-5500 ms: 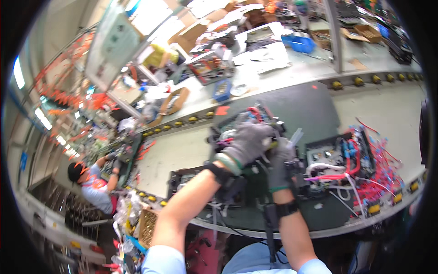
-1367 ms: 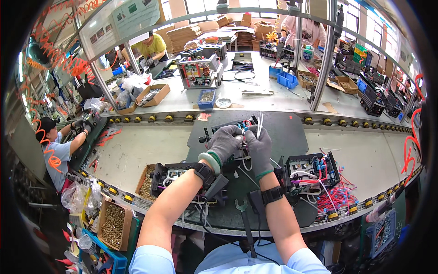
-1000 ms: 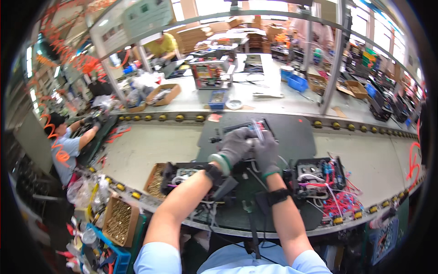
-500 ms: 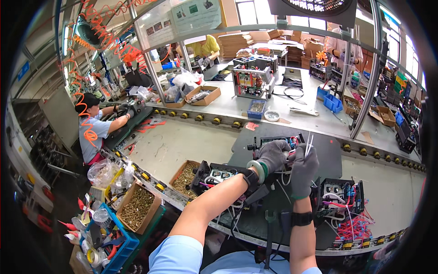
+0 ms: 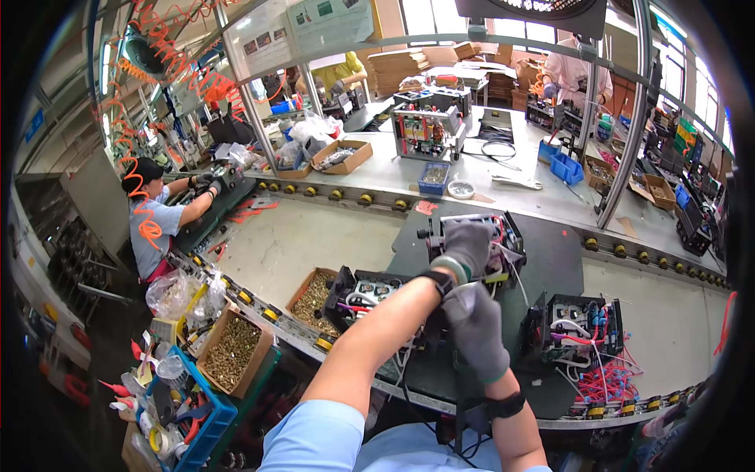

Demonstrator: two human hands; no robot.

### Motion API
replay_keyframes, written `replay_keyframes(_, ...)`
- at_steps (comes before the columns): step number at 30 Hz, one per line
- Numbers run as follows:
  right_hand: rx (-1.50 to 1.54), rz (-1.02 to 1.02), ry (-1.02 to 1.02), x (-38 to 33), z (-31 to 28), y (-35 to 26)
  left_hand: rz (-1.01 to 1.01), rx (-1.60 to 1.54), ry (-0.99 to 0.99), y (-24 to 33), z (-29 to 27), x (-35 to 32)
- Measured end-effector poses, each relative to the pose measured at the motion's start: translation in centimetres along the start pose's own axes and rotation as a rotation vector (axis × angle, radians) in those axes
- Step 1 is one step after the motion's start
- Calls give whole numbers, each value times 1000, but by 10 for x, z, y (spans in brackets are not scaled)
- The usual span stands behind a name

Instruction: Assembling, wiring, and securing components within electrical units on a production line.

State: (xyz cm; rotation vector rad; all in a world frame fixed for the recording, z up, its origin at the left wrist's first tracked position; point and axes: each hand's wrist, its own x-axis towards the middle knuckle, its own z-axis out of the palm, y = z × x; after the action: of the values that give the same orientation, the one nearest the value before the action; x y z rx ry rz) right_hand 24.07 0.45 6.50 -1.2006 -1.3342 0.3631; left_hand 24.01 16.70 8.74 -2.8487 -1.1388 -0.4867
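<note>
My left hand (image 5: 469,245), in a grey glove, reaches over an open black electrical unit (image 5: 507,236) on the dark mat. Its fingers bend down among the unit's parts; what they grip is hidden. A thin white strip (image 5: 519,279) sticks out at the unit's right side. Closer to me, my right hand (image 5: 478,330), also gloved in grey, is closed beside my left wrist. Its fingertips are blurred, and I cannot make out what they hold. Two similar units with wires flank the hands, one at the left (image 5: 370,295) and one at the right (image 5: 572,334).
Cardboard boxes of brass-coloured fasteners (image 5: 233,346) stand at the left, by a blue crate (image 5: 208,433) of tools. Red and blue wires (image 5: 609,377) lie at the right. Rollers (image 5: 366,199) edge the line. A co-worker (image 5: 157,220) works at the far left.
My right hand has drawn back toward me and left, away from the unit, and the white strips that stood up from it no longer show there. My left hand has shifted slightly away from me.
</note>
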Motion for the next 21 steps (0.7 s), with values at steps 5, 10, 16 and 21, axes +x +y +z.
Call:
replay_keyframes(5, 100, 210, 28, -15, -47, -20, 245, -464, -12, -37, -35, -23)
replay_keyframes(10, 386, 530, -73, -77, -88, -8, 231, -790, 110, -137, -96, -74)
replay_keyframes(16, 52, 470, -208, -107, -70, 34, -726, -1310, 25, -296, 4, -204)
replay_keyframes(21, -247, 451, -259, -127, -73, 50, -86, -630, 103, -308, 149, -272)
